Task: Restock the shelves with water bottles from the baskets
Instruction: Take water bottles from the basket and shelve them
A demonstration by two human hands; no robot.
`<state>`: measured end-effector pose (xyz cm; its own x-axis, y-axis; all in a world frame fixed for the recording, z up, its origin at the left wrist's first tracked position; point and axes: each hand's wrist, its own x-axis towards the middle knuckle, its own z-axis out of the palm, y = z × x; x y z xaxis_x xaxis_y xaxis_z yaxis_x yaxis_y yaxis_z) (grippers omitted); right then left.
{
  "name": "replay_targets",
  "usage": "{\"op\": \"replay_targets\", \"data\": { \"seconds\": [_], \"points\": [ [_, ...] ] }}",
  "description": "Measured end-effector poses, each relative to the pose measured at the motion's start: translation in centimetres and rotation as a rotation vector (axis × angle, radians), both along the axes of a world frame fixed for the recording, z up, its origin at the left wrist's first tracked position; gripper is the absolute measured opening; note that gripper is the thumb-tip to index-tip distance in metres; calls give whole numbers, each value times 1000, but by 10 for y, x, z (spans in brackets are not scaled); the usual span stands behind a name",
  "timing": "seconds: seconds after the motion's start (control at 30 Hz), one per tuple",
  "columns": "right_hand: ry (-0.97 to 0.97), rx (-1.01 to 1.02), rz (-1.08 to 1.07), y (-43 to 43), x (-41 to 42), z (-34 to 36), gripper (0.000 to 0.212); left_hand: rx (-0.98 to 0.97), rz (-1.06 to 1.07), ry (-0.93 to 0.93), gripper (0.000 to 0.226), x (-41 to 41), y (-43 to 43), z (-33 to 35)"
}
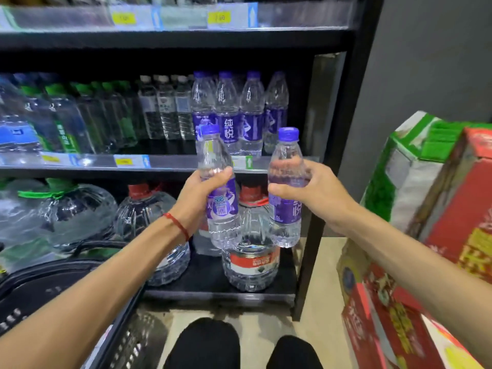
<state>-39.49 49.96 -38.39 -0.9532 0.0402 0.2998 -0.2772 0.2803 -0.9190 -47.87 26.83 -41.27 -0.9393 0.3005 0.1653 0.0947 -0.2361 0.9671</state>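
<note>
Two bottles held upright, apart, before the middle shelf edge | left hand wraps left water bottle at its purple label | right hand grips right water bottle at label top | shelved purple-label bottles behind | black basket lower left

Stacked red cartons at right, green-and-white carton among them, grey wall behind

Head camera faces forward and down, near the shelves
</note>
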Motion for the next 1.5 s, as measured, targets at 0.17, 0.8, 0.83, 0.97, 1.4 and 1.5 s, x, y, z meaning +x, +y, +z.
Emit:
{"op": "replay_targets", "data": {
  "seconds": [0.17, 0.8, 0.83, 0.97, 1.4, 1.5],
  "points": [
    [64, 24, -71, 19, -6, 16, 44, -45, -47, 75, 60, -12, 24, 23],
    [82, 71, -260, 63, 10, 42, 65, -412, 3, 564, 69, -53, 90, 101],
    [82, 67, -273, 65, 11, 40, 68, -446, 12, 597, 68, -58, 95, 104],
    [84, 64, -291, 76, 18, 35, 69, -486, 82, 676, 91, -82, 115, 106],
    [102, 32, -323, 92, 22, 28, 73, -432, 384, 540, 57, -100, 157, 70],
    [92, 43, -318, 95, 22, 28, 75, -382, 400, 489, 79, -101, 161, 72]
  ]
}}
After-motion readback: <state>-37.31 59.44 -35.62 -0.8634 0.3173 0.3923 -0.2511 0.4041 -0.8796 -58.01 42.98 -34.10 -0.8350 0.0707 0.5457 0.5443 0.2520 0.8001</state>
